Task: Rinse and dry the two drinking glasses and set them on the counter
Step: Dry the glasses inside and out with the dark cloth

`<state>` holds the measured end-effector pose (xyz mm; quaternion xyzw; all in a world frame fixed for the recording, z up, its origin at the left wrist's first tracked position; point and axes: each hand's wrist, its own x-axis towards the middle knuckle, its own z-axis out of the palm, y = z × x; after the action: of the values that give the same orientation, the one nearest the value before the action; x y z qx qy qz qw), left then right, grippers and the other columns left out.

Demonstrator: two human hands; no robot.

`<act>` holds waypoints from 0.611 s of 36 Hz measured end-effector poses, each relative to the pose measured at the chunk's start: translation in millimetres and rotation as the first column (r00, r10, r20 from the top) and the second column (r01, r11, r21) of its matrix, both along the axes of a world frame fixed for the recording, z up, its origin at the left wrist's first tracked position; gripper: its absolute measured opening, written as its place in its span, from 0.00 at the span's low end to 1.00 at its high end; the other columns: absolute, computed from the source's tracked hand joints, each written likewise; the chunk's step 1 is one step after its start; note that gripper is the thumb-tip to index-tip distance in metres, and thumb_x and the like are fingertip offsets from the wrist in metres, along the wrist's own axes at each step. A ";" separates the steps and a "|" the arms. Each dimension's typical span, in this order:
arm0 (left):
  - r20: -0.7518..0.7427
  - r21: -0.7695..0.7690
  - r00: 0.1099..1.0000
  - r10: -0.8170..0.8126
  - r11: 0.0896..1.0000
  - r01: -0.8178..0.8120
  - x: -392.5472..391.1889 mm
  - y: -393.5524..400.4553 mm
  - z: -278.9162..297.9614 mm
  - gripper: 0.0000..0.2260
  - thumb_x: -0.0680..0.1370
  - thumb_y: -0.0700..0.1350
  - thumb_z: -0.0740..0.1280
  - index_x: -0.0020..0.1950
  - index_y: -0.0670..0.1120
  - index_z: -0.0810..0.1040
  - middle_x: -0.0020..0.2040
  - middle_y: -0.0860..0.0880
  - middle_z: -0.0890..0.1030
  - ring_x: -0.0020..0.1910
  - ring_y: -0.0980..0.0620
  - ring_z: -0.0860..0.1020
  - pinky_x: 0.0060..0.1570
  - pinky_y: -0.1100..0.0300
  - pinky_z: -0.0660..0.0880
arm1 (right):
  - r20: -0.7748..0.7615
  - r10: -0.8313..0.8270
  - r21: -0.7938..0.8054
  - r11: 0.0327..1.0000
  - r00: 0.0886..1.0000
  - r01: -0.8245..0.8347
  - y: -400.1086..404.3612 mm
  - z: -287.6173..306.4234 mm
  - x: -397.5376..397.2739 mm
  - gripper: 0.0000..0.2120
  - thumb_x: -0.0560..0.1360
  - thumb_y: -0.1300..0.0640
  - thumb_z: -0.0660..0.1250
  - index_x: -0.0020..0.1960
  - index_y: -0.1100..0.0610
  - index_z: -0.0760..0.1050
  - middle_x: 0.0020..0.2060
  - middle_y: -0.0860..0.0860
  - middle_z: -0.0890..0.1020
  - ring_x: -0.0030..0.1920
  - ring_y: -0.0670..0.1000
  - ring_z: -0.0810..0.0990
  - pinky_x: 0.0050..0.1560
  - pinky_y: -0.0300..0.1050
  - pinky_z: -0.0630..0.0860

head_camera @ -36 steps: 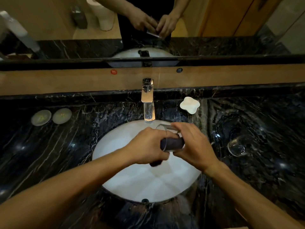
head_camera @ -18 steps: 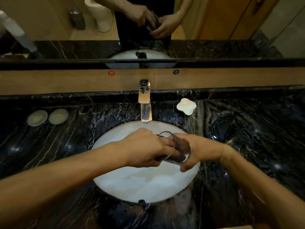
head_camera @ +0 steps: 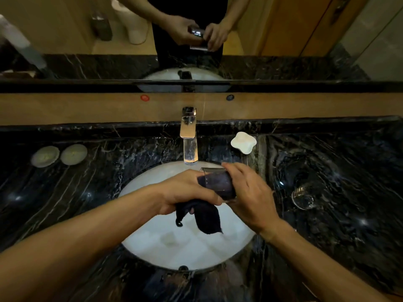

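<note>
You stand at a black marble counter with a white oval basin under a chrome faucet. Since half a second ago, the dark cloth has come to hang below your left hand, and the second drinking glass on the counter to the right is uncovered again. Your right hand wraps around the drinking glass above the basin; cloth fills it. Your left hand clutches the cloth.
</note>
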<state>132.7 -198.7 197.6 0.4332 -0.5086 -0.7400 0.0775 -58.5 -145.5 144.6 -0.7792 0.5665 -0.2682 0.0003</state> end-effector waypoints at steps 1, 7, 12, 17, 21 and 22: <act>-0.003 -0.010 1.000 0.009 1.000 -0.009 1.3 -0.4 -1.9 0.20 0.63 0.41 0.77 0.54 0.44 0.81 0.41 0.41 0.82 0.37 0.48 0.78 0.35 0.54 0.73 | 0.026 0.003 0.054 0.999 1.000 -0.005 1.8 1.1 1.8 0.36 0.66 0.57 0.78 0.71 0.55 0.67 0.61 0.57 0.77 0.55 0.60 0.80 0.47 0.53 0.81; 0.152 -0.408 0.969 -0.196 0.880 0.242 5.5 -0.7 3.8 0.13 0.69 0.38 0.76 0.51 0.50 0.82 0.38 0.52 0.83 0.34 0.59 0.79 0.39 0.64 0.75 | 0.394 -0.035 0.696 0.664 0.918 -0.274 -15.0 39.8 -8.7 0.43 0.61 0.56 0.83 0.71 0.46 0.67 0.63 0.43 0.76 0.58 0.45 0.79 0.62 0.44 0.77; 0.643 -0.694 0.675 -0.361 0.098 0.713 -0.1 0.1 19.4 0.24 0.72 0.48 0.69 0.67 0.62 0.72 0.49 0.54 0.82 0.41 0.51 0.77 0.37 0.56 0.73 | 0.548 0.065 0.806 0.225 0.834 -0.548 -33.1 49.4 -26.6 0.31 0.64 0.65 0.80 0.64 0.55 0.74 0.59 0.55 0.82 0.60 0.56 0.80 0.67 0.56 0.73; 0.645 -0.717 0.714 -0.274 0.107 0.689 4.5 -11.6 9.5 0.31 0.69 0.45 0.68 0.70 0.66 0.68 0.64 0.60 0.78 0.54 0.50 0.79 0.44 0.52 0.76 | 0.401 0.027 0.726 0.600 0.916 -0.336 -22.2 40.2 -14.0 0.28 0.62 0.58 0.81 0.58 0.50 0.73 0.51 0.46 0.82 0.53 0.47 0.82 0.58 0.48 0.78; 0.523 -0.761 0.824 -0.217 0.317 0.566 4.5 -7.4 2.6 0.30 0.67 0.43 0.71 0.67 0.62 0.74 0.55 0.57 0.83 0.44 0.54 0.78 0.41 0.56 0.76 | 0.287 0.048 0.572 0.792 0.957 -0.212 -13.6 34.6 -6.8 0.37 0.63 0.54 0.78 0.68 0.43 0.67 0.55 0.35 0.76 0.55 0.40 0.77 0.56 0.37 0.76; 0.494 -0.755 0.846 -0.202 0.382 0.533 3.7 -5.6 0.6 0.28 0.67 0.43 0.71 0.66 0.61 0.76 0.51 0.57 0.83 0.39 0.57 0.77 0.39 0.58 0.76 | 0.224 0.073 0.523 0.833 0.972 -0.183 -13.4 31.6 -5.6 0.38 0.62 0.53 0.77 0.69 0.43 0.66 0.56 0.38 0.76 0.56 0.42 0.76 0.56 0.40 0.76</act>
<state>136.3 -204.2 198.2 0.3192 -0.9010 -0.2918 0.0340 -64.1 -158.9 176.2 -0.7539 0.5624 -0.1720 0.2928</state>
